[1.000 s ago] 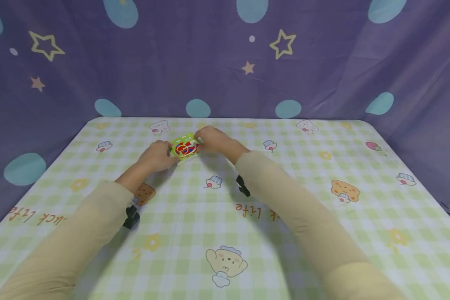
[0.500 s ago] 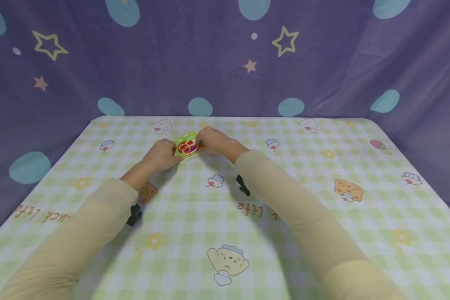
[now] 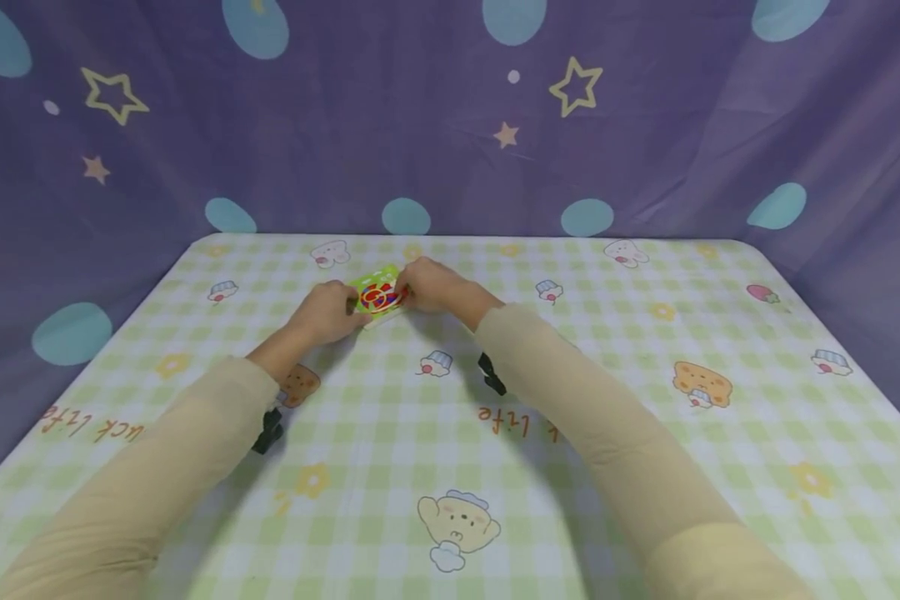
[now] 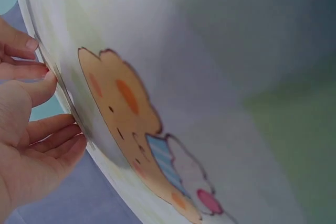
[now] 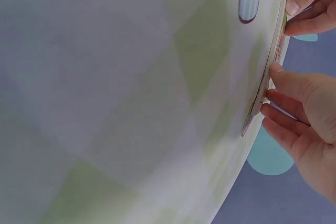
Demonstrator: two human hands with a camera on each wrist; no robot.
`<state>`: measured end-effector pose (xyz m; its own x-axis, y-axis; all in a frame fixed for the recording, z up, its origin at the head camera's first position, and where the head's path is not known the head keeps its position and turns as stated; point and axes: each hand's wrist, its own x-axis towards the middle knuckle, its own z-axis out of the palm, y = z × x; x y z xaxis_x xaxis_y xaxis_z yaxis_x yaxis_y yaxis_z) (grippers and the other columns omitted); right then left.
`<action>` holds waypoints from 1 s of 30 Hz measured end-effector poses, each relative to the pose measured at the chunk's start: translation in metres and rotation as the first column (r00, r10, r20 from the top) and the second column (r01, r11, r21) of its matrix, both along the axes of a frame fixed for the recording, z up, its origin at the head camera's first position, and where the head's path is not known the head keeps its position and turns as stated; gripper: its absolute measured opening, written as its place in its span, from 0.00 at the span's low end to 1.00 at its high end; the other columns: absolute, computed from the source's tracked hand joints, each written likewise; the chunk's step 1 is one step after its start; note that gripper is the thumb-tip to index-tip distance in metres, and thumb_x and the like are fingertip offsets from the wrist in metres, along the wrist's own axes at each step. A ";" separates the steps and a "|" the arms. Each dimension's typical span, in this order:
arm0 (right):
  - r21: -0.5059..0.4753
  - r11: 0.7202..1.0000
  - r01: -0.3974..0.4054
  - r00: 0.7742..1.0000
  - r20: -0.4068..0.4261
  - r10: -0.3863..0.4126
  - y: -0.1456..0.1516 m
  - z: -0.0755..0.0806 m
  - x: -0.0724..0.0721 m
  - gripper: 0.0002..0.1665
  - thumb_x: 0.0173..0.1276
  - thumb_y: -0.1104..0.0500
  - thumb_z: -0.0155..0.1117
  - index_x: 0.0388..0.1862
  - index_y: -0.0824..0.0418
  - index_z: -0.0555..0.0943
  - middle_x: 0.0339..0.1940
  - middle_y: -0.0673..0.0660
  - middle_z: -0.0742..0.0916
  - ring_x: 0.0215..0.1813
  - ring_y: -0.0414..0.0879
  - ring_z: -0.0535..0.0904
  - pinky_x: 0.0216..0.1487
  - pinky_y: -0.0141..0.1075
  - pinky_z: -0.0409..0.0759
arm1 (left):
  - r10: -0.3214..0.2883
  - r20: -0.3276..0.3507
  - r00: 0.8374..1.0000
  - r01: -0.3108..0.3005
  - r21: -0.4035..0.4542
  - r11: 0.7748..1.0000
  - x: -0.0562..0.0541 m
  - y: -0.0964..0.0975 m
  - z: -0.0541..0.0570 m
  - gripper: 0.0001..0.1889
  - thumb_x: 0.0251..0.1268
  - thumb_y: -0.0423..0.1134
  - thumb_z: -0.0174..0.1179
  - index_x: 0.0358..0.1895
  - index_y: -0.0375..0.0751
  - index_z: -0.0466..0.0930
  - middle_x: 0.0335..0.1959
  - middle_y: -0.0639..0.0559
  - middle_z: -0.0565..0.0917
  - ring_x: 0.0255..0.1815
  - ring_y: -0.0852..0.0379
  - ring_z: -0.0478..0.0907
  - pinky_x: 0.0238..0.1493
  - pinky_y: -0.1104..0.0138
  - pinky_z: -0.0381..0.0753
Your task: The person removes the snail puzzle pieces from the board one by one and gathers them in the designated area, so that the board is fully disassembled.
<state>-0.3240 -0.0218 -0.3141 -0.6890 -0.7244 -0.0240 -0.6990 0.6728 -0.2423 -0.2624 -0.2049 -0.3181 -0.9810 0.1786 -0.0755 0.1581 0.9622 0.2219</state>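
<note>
A small flat puzzle board (image 3: pixel 376 294), bright green with a round red and blue pattern, lies on the far left part of the table. My left hand (image 3: pixel 326 312) grips its left side, thumb at the near edge. At the right side my right hand (image 3: pixel 433 286) pinches the board, covering that corner. Edge-on in the right wrist view, the board (image 5: pixel 275 51) looks thin and layered; my right thumb and fingertips meet it there. The left wrist view shows my left thumb and fingers (image 4: pixel 68 145) at its edge. Whether a loose piece sits under the right fingers is hidden.
A green and white checked cloth (image 3: pixel 450 450) with printed cartoon figures covers the table. Behind it hangs a purple curtain (image 3: pixel 450 125) with stars and teal ovals. Each wrist carries a dark camera mount, such as the left mount (image 3: pixel 268 430).
The head view has shifted slightly, so everything sits a little farther right. My right fingers have moved a little over the board's right side; both hands stay on it.
</note>
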 end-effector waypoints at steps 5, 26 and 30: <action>0.011 1.000 -0.009 1.000 0.008 0.009 0.003 0.001 0.003 0.17 0.66 0.61 0.64 0.53 0.59 0.83 0.58 0.55 0.85 0.63 0.48 0.79 0.70 0.35 0.71 | -0.004 0.001 1.000 0.004 0.009 1.000 0.001 -0.001 -0.001 0.29 0.67 0.45 0.59 0.62 0.25 0.71 0.56 0.30 0.77 0.57 0.38 0.75 0.61 0.49 0.75; -0.051 0.986 -0.159 0.986 -0.061 0.156 0.040 -0.008 0.013 0.15 0.60 0.62 0.68 0.47 0.62 0.86 0.45 0.58 0.90 0.43 0.51 0.85 0.54 0.39 0.81 | -0.160 -0.002 0.987 0.160 0.078 0.984 0.021 0.013 -0.002 0.26 0.61 0.43 0.65 0.58 0.27 0.76 0.51 0.36 0.81 0.50 0.45 0.79 0.54 0.53 0.79; -0.081 0.984 -0.161 0.987 -0.039 0.158 0.056 -0.005 0.025 0.17 0.59 0.61 0.70 0.49 0.60 0.85 0.42 0.58 0.90 0.36 0.49 0.83 0.52 0.40 0.81 | -0.181 0.011 0.983 0.179 0.092 0.980 0.023 0.013 0.000 0.27 0.60 0.43 0.66 0.58 0.30 0.76 0.54 0.38 0.80 0.56 0.43 0.77 0.61 0.51 0.76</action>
<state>-0.2988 0.0342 -0.3192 -0.5636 -0.8238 0.0618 -0.8043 0.5301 -0.2684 -0.2393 -0.1915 -0.3179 -0.9308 0.3589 -0.0701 0.3214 0.8944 0.3109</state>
